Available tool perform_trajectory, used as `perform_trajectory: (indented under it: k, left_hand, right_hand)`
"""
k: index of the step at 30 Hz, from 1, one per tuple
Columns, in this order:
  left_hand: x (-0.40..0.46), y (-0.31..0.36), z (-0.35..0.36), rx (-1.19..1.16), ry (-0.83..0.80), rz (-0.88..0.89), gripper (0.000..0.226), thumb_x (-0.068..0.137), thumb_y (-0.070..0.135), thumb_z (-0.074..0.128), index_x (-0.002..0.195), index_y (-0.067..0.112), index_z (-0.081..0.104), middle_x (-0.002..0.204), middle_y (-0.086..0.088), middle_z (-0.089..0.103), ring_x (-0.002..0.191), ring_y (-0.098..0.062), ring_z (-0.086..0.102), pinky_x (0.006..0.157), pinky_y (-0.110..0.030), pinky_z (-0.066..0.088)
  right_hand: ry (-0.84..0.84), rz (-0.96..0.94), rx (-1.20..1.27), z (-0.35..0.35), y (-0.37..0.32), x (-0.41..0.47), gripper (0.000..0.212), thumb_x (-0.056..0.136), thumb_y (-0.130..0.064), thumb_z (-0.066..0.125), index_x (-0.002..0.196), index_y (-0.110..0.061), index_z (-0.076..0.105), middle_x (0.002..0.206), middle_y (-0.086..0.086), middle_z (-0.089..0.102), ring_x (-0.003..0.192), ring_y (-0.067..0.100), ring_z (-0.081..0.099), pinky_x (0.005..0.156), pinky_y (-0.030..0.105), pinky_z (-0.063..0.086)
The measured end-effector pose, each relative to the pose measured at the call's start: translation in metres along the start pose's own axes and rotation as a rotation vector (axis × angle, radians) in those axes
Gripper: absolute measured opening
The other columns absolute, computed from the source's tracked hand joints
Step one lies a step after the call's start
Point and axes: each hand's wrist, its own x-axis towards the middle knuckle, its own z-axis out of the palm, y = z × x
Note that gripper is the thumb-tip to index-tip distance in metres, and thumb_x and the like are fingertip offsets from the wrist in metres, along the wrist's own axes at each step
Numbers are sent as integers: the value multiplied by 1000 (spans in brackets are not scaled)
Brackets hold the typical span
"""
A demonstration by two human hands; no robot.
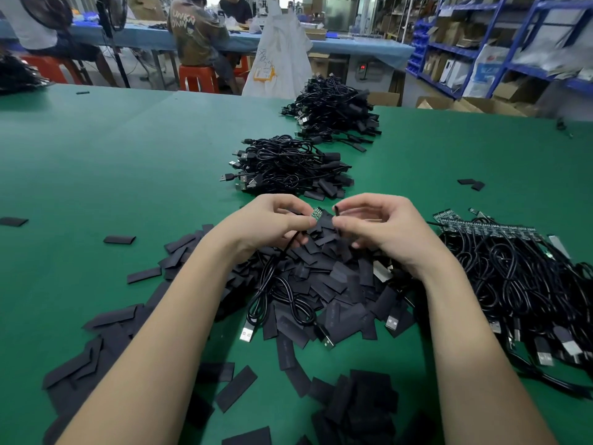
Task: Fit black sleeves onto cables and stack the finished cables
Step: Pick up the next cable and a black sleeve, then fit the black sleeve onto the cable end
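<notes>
Left hand (269,220): pinches cable (279,284) just behind its small green board end (317,212).
Right hand (378,226): pinches black sleeve (336,211), open end just beside the board.
Sleeve heap (321,284): on green table (96,155), under both hands.
Finished stacks (288,168): beyond the hands.
Unsleeved cables (513,271): right.

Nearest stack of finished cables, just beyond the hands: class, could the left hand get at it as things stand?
Probably yes: open green mat lies between the left hand and that stack, but its grip holds a cable's board end.
</notes>
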Motion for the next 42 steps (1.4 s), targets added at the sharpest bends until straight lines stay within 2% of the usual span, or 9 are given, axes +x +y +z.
perform_trajectory:
  k: [3,5,9,15,18,20,25,37,42]
  left_hand:
    - [1,-2,1,-104,-53,-22,8,91,8,72,97,10,66,71,-1,70,63,-12,66,59,-17,53]
    - [2,-3,2,-142,-80,-27,9,91,6,72,96,11,66,71,-3,69,67,-15,64,61,-18,55]
    - [2,-3,3,-189,-111,-36,10,92,6,70,93,12,63,72,-5,68,67,-14,67,60,-18,54]
    - [6,-5,5,-237,-115,-52,9,96,12,66,87,14,65,72,-1,66,65,-12,68,57,-18,53]
    - [7,-7,7,-241,-137,-51,8,95,12,66,87,14,67,81,-12,51,65,-14,66,57,-19,53]
    - [7,-7,9,-254,-159,-56,7,95,12,67,88,13,67,79,-11,44,66,-15,64,57,-19,53]
    - [7,-6,11,-298,-196,-63,3,95,11,66,92,12,67,71,1,62,65,-12,62,56,-18,51]
    - [4,-3,12,-336,-218,-56,6,97,11,63,95,12,69,72,3,64,66,-8,62,56,-14,50]
    - [4,-4,13,-354,-243,-40,11,96,13,63,104,9,69,76,3,64,66,-7,61,56,-14,49]
  right_hand:
    - [58,30,202,1,1,-2,16,85,-19,80,99,-24,75,97,6,79,78,19,76,60,21,57]
    - [61,42,289,4,3,-2,21,86,-21,78,106,-21,70,99,9,79,80,22,77,61,21,58]
    - [47,50,436,8,4,-1,41,70,-22,82,108,-13,70,99,11,78,87,26,77,70,21,59]
    - [69,71,467,8,5,0,39,66,-17,83,103,-9,76,101,11,78,89,23,77,70,21,59]
    - [100,77,508,10,5,-1,36,62,-16,84,97,-9,79,97,11,79,88,17,76,71,18,58]
    - [109,75,548,11,5,0,30,61,-15,84,90,-11,82,96,11,79,87,16,76,71,17,58]
    - [115,70,664,12,5,0,18,64,-10,80,81,-12,83,93,9,79,84,14,76,70,16,58]
    - [85,72,702,15,3,-1,15,70,-8,76,83,-12,83,96,9,78,90,13,75,73,18,58]
    - [50,67,735,15,2,-3,15,72,-8,74,82,-15,84,96,6,79,91,11,75,74,17,58]
